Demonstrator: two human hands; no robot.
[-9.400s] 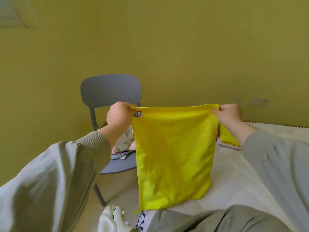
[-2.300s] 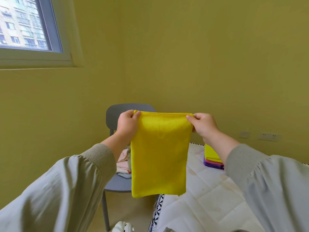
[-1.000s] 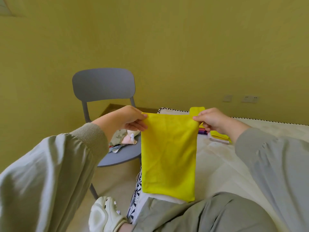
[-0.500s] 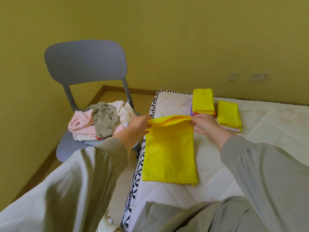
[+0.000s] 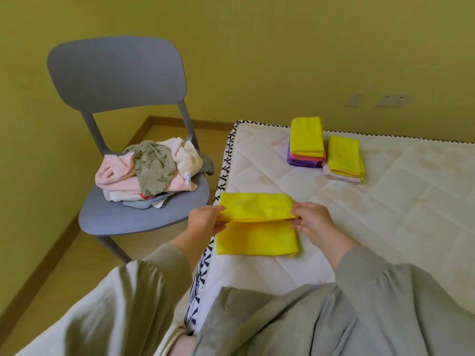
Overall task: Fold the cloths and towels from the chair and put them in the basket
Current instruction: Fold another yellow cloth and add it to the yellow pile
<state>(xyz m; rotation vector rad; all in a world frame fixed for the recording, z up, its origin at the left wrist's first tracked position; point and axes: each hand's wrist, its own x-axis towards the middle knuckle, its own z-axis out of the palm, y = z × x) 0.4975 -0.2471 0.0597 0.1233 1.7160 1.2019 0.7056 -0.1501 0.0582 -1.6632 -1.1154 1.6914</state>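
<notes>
A yellow cloth (image 5: 257,237) lies on the white mattress (image 5: 385,201) near its left edge. Its far half is doubled back toward me over the near half. My left hand (image 5: 205,220) pinches the folded edge on the left, my right hand (image 5: 312,218) pinches it on the right. A grey chair (image 5: 115,80) stands left of the mattress with a heap of unfolded cloths and towels (image 5: 149,170) on its seat, pink, cream and leaf-patterned. No basket is in view.
Two stacks of folded cloths sit at the mattress's far edge: a taller stack (image 5: 305,142) of yellow, coral and purple, and a low stack (image 5: 344,158) topped with yellow. Yellow wall with sockets (image 5: 392,100) behind. My knees fill the foreground.
The yellow cloth came down from the air onto the mattress. Both hands then carried its top edge toward me, folding it in half. The view tilted down.
</notes>
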